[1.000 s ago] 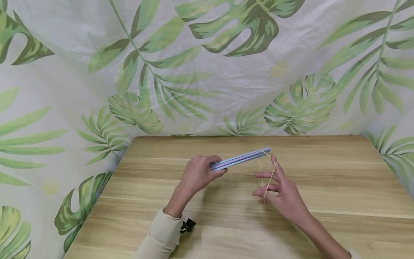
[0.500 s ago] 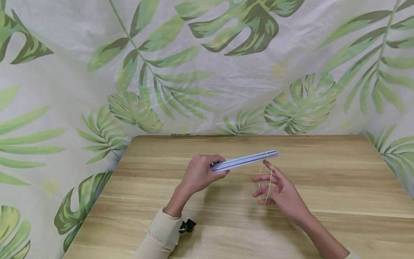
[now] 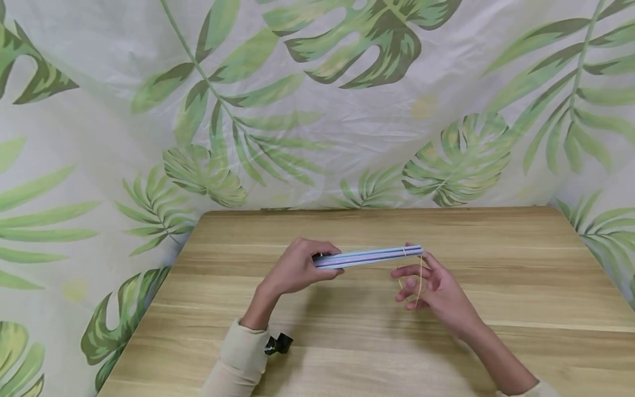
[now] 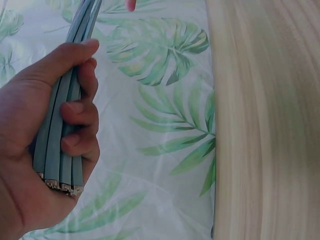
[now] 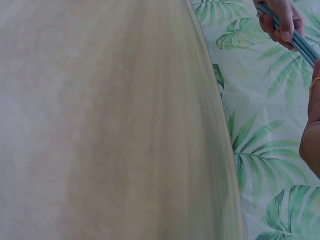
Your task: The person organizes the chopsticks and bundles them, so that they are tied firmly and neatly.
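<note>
My left hand (image 3: 297, 267) grips one end of a bundle of slim blue and lilac sticks (image 3: 369, 257). In the left wrist view its fingers wrap around the sticks (image 4: 52, 140), whose rough pale ends lie flush near the palm. A thin yellow rubber band (image 3: 421, 281) circles the bundle close to the other end, and its loose part hangs in a loop over the fingers of my right hand (image 3: 439, 286). The right index finger reaches up behind that end of the bundle; the other fingers bend within the loop. The right wrist view shows only the edge of this hand (image 5: 314, 107).
Both hands are above a wooden table (image 3: 496, 309). A leaf-patterned cloth (image 3: 317, 154) hangs behind and beside it. A small black device (image 3: 279, 344) sticks out at the left sleeve (image 3: 238, 353).
The right index finger, earlier stretching the band beyond the bundle's end and then below it, has risen behind that end. The bundle now lies more level, its far end lower.
</note>
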Tool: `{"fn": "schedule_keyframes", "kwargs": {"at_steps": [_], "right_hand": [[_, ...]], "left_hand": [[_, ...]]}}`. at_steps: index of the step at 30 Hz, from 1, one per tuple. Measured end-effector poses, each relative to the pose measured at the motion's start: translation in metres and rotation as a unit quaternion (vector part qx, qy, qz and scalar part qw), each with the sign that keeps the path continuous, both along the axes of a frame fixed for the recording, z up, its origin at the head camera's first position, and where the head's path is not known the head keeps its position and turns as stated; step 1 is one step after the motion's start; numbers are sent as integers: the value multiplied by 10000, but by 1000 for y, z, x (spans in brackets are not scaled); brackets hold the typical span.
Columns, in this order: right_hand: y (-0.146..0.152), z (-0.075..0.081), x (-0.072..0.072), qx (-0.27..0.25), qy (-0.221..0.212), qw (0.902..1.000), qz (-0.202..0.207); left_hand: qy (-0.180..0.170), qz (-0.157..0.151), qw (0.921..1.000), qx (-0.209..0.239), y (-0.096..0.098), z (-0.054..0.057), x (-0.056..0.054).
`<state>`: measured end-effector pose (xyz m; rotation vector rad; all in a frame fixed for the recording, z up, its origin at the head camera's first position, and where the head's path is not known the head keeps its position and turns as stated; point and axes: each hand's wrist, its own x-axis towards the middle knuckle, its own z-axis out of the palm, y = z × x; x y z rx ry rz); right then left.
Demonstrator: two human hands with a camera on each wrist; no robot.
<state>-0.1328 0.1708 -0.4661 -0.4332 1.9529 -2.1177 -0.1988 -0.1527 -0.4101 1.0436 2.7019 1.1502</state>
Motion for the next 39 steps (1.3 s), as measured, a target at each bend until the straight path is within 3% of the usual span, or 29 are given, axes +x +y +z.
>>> {"fn": "schedule_keyframes", "kwargs": {"at_steps": [11,19,28,32,39], "right_hand": [[14,3,-4,229,601,9976,245],[15,7,-4,395,617,9967,347],[10,7,1,896,1034,9899,383],[11,8,2,879,1249,9876,361],[10,8,3,761,1460,9859,298]], "left_hand": [[-540,-554,9968,-202,-8,5,0],[-249,-661,9947,-746,-1,3,2],[370,-205,9933,-1079,8,1,6],[680,-13,9919,-1072,10,1,7],[876,396,9915,-874,9,0,8]]}}
